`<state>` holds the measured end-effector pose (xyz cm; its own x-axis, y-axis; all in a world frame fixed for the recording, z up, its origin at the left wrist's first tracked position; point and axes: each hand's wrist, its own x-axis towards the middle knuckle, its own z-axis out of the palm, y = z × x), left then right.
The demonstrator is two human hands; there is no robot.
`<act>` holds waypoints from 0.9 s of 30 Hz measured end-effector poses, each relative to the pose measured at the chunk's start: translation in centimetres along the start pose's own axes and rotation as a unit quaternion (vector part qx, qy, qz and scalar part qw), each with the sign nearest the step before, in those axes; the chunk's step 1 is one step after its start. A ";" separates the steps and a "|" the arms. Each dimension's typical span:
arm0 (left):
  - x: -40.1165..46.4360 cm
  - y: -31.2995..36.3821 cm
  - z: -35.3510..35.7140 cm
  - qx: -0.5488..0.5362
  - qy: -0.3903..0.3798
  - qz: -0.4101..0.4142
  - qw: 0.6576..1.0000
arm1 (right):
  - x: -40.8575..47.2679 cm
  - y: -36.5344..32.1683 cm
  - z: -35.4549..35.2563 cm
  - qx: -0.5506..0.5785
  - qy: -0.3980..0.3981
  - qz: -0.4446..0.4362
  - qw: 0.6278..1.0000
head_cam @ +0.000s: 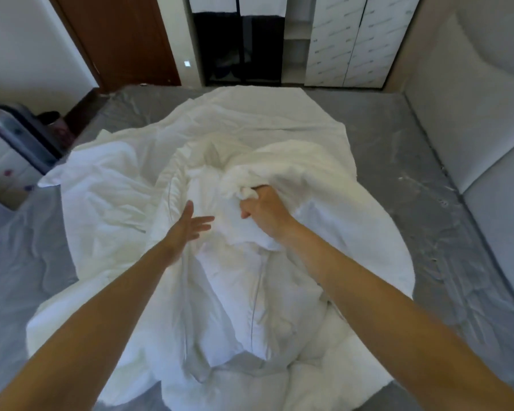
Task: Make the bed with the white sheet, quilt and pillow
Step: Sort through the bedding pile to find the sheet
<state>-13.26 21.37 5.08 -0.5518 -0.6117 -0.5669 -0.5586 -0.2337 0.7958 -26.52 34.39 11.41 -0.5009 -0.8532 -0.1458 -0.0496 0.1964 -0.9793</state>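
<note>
A white sheet (267, 123) lies rumpled over the middle of the grey mattress (428, 203). On top of it a thick white quilt (250, 292) is bunched in a heap that runs toward me. My right hand (264, 212) grips a fistful of the quilt near the top of the heap. My left hand (187, 226) hovers just left of it, fingers straight and spread, holding nothing. No pillow can be told apart from the heap.
A padded grey headboard (487, 143) runs along the right side of the bed. A bedside cabinet (9, 161) with clutter stands at the left. Beyond the bed's far edge are a brown door (116, 34) and white wardrobe doors (347, 40).
</note>
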 end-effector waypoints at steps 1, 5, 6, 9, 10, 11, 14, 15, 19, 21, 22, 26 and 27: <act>-1.5 1.3 -1.4 -0.037 -0.010 0.003 0.999 | -0.1 0.2 2.7 -0.040 -0.042 0.011 0.998; -5.2 4.0 -5.9 0.086 -0.007 0.019 0.996 | -2.6 1.8 14.4 -0.200 -0.209 0.025 0.957; -5.7 3.8 -6.0 0.192 0.004 0.015 0.981 | -3.3 2.5 16.6 -0.243 -0.229 0.032 0.942; -5.7 -0.9 -6.2 0.400 -0.012 -0.026 0.916 | -4.9 5.4 21.7 -0.349 -0.264 0.042 0.898; -5.2 -2.8 -6.2 0.446 0.001 -0.028 0.895 | -5.4 6.6 22.5 -0.376 -0.264 0.045 0.887; -4.7 -4.3 -6.3 0.471 0.031 -0.015 0.881 | -6.2 7.6 23.0 -0.396 -0.266 0.042 0.878; -4.2 -4.6 -7.5 0.457 0.141 0.074 0.875 | -8.3 10.4 20.4 -0.373 -0.266 0.015 0.889; -4.3 -3.9 -8.4 0.448 0.170 0.100 0.872 | -9.1 11.0 18.6 -0.378 -0.227 -0.019 0.897; -4.5 -2.2 -14.1 0.425 0.259 0.102 0.861 | -10.1 13.9 9.9 -0.552 0.070 -0.156 0.816; -4.1 -3.6 -17.0 0.422 0.295 0.063 0.855 | -10.9 14.7 6.7 -0.584 0.124 -0.056 0.800; -3.8 -4.7 -17.8 0.428 0.304 0.047 0.850 | -11.6 15.5 5.4 -0.582 0.152 0.002 0.799; -2.5 -9.5 -17.4 0.464 0.288 -0.012 0.838 | -15.0 20.3 2.8 -0.500 0.193 0.298 0.790; -2.0 -10.5 -16.7 0.467 0.276 -0.023 0.839 | -16.0 21.8 2.5 -0.449 0.216 0.368 0.785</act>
<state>4.03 12.43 1.42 -0.2887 -0.9358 -0.2025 -0.9560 0.2702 0.1143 -17.46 51.15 -7.94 -0.9164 -0.1423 -0.3740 -0.1006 0.9865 -0.1290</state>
